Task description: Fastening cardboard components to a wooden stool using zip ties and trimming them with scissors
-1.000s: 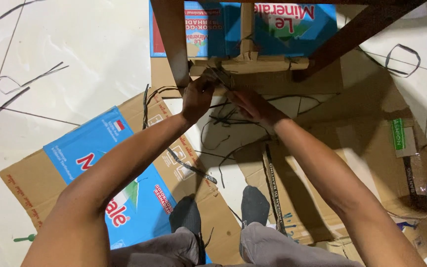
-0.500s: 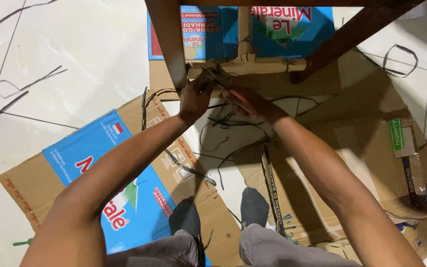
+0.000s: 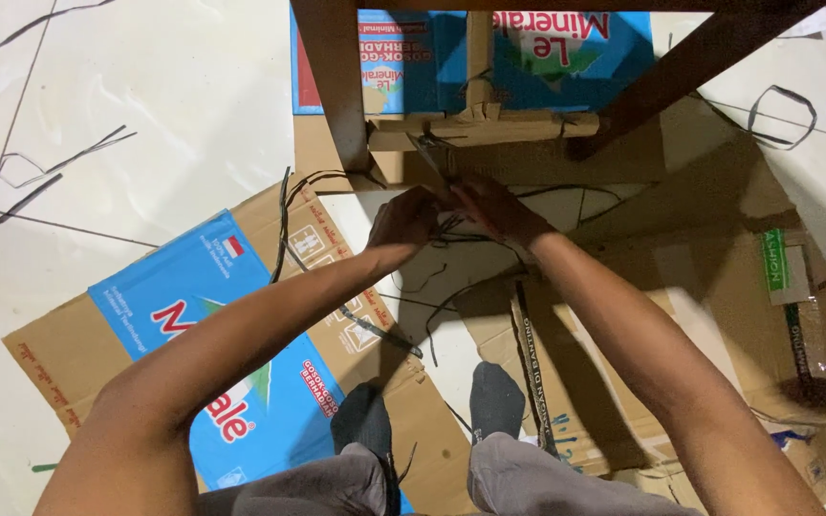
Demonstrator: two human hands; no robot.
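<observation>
2 flattened cardboard sheets (image 3: pixel 193 334) are spread on the floor (image 3: pixel 145 115). Above, 1 wooden frame (image 3: pixel 480 129) is being bound, seemingly: 1 dark strap (image 3: pixel 437 167) below its crosspiece is grasped by the left hand (image 3: pixel 403 218) and right hand (image 3: pixel 489 205), fingers clenched. Tightening likely demands firm tension.

both hands (image 3: pixel 451 212) have dropped lower (slightly) from the wooden crossbar (image 3: pixel 475 129).
</observation>
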